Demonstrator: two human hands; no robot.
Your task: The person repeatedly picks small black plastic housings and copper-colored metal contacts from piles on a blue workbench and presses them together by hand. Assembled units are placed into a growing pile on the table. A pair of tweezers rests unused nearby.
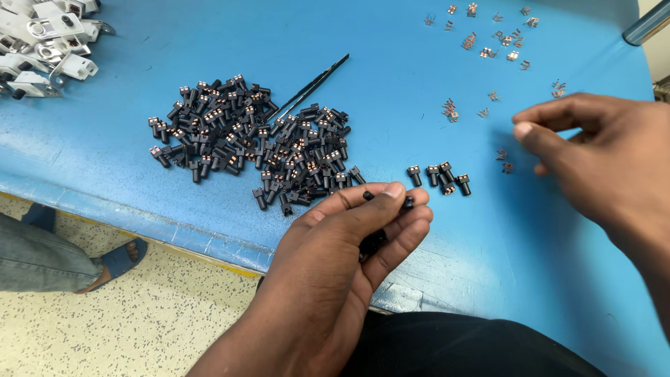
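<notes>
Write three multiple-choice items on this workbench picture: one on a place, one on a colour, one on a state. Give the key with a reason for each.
1. Where do the tweezers lie?
A. At the upper edge of the big pile of black parts
B. In the right hand
C. On the floor

2. What colour is the table top?
A. Green
B. Blue
C. Grey

3. What is the left hand doing?
A. Lying flat and empty
B. Pinching a small black part in its fingertips
C. Gripping the tweezers

Key: 1 A, the dark tweezers slant out from the pile's top; 2 B, the whole surface is blue; 3 B, thumb and fingers close on a black part, while the right hand hovers with fingers curled near small copper clips.
</notes>
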